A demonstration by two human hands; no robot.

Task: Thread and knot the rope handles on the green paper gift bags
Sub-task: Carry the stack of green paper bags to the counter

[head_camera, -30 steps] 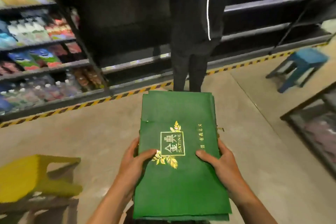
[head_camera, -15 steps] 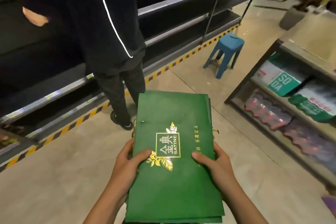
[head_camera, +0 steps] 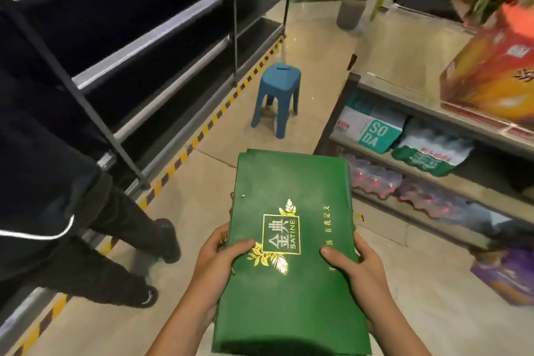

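Observation:
A flat stack of green paper gift bags [head_camera: 291, 182] with a gold logo fills the lower middle of the head view. My left hand [head_camera: 219, 260] grips the stack's left edge, thumb on top and fingers underneath. My right hand [head_camera: 357, 266] grips the right edge the same way. Bits of gold rope [head_camera: 359, 217] stick out at the stack's right side. A small punched hole shows near the top bag's left edge.
A person in black [head_camera: 57, 182] stands close on the left by dark shelving [head_camera: 144, 46]. A blue stool [head_camera: 277, 98] stands ahead on the concrete floor. A shelf with soda packs and bottles [head_camera: 404, 147] runs along the right. A purple box [head_camera: 508, 277] sits on the floor.
My view has swung right: the person in black slid to the left edge, the blue stool moved to the centre, the right shelf came closer. Both hands hold the stack as before.

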